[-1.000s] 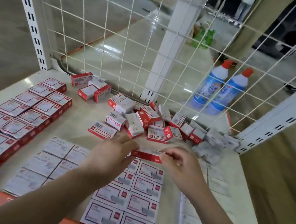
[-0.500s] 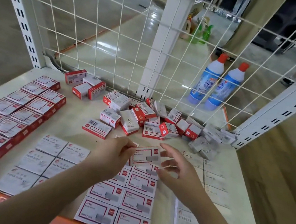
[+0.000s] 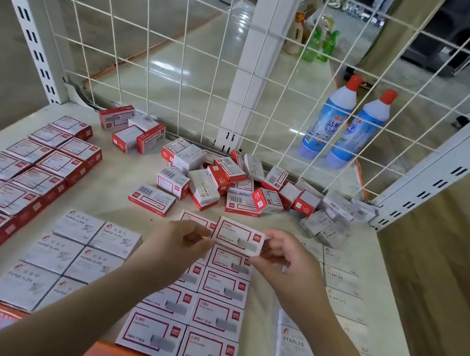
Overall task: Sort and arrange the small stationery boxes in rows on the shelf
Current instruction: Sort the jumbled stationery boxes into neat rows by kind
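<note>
- Red-and-white staple box [image 3: 238, 236], label side up, is held above the far end of a row of like boxes; the left hand [image 3: 176, 242] pinches its left edge and the right hand [image 3: 285, 255] pinches its right edge, fingers of both curled onto the box.
- Beneath the held box, the red-bordered staple boxes [image 3: 208, 314] lie flat in two neat columns running toward the shelf's front edge, sides touching.
- Left of these, grey-white paper clip boxes [image 3: 74, 259] marked "PAPER CLIPS" lie in two columns, also touching.
- Farther left, larger red-sided boxes [image 3: 25, 173] wrapped in clear film are set in slanting rows.
- To the right of the hands, pale boxes marked "STAPLES" [image 3: 336, 278] form a column down to the near edge.
- Behind the hands, an unsorted heap of small boxes [image 3: 227, 183] lies against the wire mesh, some on their sides, some tilted, barcodes showing; one red box [image 3: 152, 198] lies flat apart from the heap, just in front of it.
- A smaller cluster of four red-and-white boxes [image 3: 132, 132] sits near the back left.
- A few grey staple boxes [image 3: 327, 225] lie jumbled at the back right corner.
- The cream shelf [image 3: 104, 196] is backed by a white wire mesh [image 3: 165, 54]; beyond it, on the floor, stand two blue-and-white bottles [image 3: 347, 123] with red caps, side by side.
</note>
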Available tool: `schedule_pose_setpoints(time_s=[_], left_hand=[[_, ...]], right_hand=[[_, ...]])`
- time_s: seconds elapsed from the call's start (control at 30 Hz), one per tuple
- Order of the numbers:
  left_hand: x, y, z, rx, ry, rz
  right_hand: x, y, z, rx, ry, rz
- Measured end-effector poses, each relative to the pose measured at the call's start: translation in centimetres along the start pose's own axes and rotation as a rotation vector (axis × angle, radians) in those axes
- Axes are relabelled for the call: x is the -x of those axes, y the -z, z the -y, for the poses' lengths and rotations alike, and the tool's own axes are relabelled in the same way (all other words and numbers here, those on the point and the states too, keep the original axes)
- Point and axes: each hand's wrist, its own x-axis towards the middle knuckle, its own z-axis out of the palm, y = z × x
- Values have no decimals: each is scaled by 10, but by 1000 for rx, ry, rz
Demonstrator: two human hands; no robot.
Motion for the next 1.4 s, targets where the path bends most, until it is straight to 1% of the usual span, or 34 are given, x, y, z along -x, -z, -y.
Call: schedule_pose_setpoints(time_s=[0.23,0.43,0.67,0.83,0.93,1.07,1.13,1.2,1.4], left_hand=[[3,-10,-3,-35,-88,-61],[4,-12,-1,-32,-123,-78],[2,-11,-5,-80,-139,-116],[1,-11,-1,-261,-190,-163],[1,-9,4,-394,-231,-129],[-2,-11,7,-558,-289,-1],[-3,-12,5,-618,-299,38],[-4,-12,4,-634,-304,45],[-8,-10,1,-577,-332,22]], right_hand=[[1,2,0,19,22,-14],[1,2,-3,-18,17,-27],[0,2,-6,-39,6,-25],[-7,4,-8,-17,-27,-25],[-18,6,-11,38,-63,-9],[-33,3,-14,160,-53,43],[-37,1,-17,187,-36,65],[-40,0,-19,190,-44,99],[-44,0,-25,170,-133,173]])
